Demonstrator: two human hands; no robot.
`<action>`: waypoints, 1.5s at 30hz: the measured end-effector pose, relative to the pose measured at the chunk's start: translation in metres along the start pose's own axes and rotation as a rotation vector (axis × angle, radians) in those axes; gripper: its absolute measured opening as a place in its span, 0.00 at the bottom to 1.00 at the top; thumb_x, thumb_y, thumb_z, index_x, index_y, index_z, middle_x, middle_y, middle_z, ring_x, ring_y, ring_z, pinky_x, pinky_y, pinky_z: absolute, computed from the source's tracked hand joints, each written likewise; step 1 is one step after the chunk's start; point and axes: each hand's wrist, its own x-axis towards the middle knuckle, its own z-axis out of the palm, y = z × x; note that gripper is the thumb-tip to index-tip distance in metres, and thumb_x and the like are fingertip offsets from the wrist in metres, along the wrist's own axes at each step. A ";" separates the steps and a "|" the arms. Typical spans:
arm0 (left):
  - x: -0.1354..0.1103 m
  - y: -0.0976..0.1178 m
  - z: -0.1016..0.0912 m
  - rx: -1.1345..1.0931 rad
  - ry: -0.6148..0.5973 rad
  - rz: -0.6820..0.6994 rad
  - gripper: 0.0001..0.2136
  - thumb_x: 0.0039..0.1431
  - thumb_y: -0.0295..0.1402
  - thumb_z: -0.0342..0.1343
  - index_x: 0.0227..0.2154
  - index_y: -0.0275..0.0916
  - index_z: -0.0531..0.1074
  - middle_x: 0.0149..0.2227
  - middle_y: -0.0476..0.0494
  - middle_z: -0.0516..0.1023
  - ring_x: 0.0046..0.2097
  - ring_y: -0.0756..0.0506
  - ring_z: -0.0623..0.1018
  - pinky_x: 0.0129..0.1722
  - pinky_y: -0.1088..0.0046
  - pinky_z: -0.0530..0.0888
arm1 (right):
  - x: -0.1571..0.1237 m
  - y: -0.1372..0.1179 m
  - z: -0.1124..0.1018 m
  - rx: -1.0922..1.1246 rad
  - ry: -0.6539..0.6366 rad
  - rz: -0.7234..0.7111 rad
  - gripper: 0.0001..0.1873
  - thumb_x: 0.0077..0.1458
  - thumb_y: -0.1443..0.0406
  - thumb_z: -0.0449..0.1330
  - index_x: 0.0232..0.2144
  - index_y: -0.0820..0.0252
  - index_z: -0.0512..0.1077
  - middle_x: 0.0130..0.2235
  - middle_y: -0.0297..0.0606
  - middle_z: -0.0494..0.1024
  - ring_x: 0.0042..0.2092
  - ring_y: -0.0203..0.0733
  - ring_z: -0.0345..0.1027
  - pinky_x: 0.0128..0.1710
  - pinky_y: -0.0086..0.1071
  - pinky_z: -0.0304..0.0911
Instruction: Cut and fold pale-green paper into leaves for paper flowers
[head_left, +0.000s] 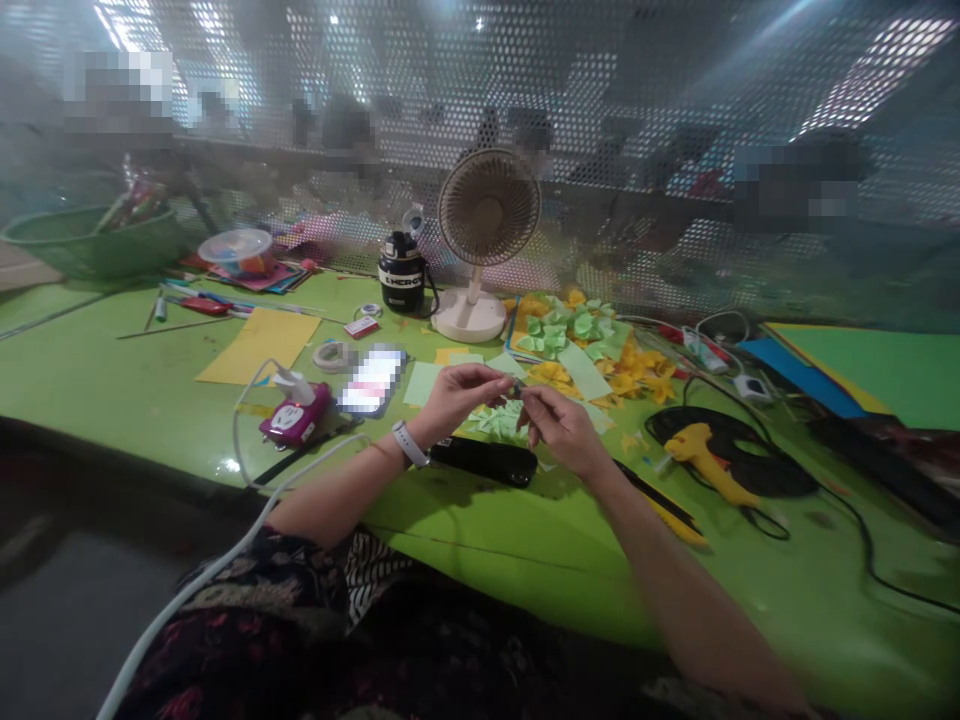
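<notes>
Centrally, two bare hands meet above one green table [450, 535]: the left hand [466, 394], with one pale wristband [409, 445], and the right hand [559, 425]. Both sets of fingertips are pinched narrowly on one small dark piece [517, 388], too small to identify, held up between them. Below lies one black oblong object [484, 461], beside one heap of light green paper shapes [496, 420]. Beyond, yellow paper shapes [645, 372] overlap too densely to count. At the back stand one fan [489, 208] and one black bottle [403, 285]. Left: one phone [373, 382], one magenta socket [292, 422]. Right: one yellow glue gun [709, 466], one yellow-and-black tool [667, 508].
</notes>
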 end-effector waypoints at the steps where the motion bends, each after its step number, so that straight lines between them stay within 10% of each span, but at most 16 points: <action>1: 0.000 0.000 0.000 -0.007 0.007 0.003 0.14 0.43 0.41 0.71 0.27 0.35 0.79 0.26 0.45 0.81 0.25 0.52 0.76 0.28 0.75 0.73 | 0.000 0.000 0.000 0.001 0.003 0.001 0.19 0.61 0.48 0.55 0.38 0.57 0.71 0.26 0.32 0.73 0.19 0.34 0.65 0.21 0.31 0.64; 28: 0.006 -0.002 -0.006 -0.058 0.120 0.012 0.15 0.44 0.42 0.70 0.29 0.35 0.79 0.27 0.46 0.80 0.25 0.54 0.75 0.30 0.75 0.72 | 0.001 0.005 -0.009 -0.399 0.248 -0.209 0.10 0.56 0.56 0.62 0.33 0.55 0.74 0.34 0.39 0.78 0.34 0.44 0.72 0.37 0.37 0.67; 45: 0.006 -0.001 -0.005 -0.074 0.128 -0.019 0.15 0.43 0.42 0.71 0.29 0.36 0.79 0.26 0.47 0.80 0.25 0.54 0.75 0.29 0.76 0.74 | 0.000 -0.007 -0.008 -0.270 0.230 -0.100 0.18 0.53 0.48 0.63 0.30 0.56 0.71 0.29 0.36 0.73 0.26 0.37 0.62 0.28 0.33 0.61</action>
